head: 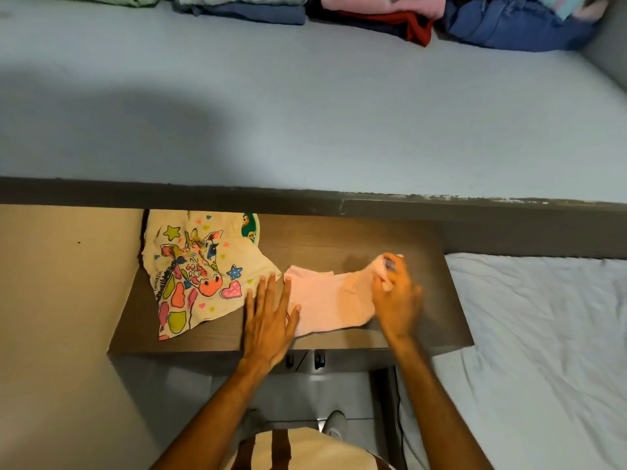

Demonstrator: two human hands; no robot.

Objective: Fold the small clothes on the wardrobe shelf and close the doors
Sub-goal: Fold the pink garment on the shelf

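A small pale pink garment lies flat on the brown wardrobe shelf. My left hand rests flat with fingers spread on its left edge. My right hand is closed on the garment's right end and lifts that corner slightly. To the left lies a cream shirt with a colourful giraffe print, unfolded, its top tucked under the shelf above.
A grey upper shelf juts out above, with folded stacks at its back: blue cloth, pink and red cloth, denim. A bed with a white sheet is to the right. A beige wall is to the left.
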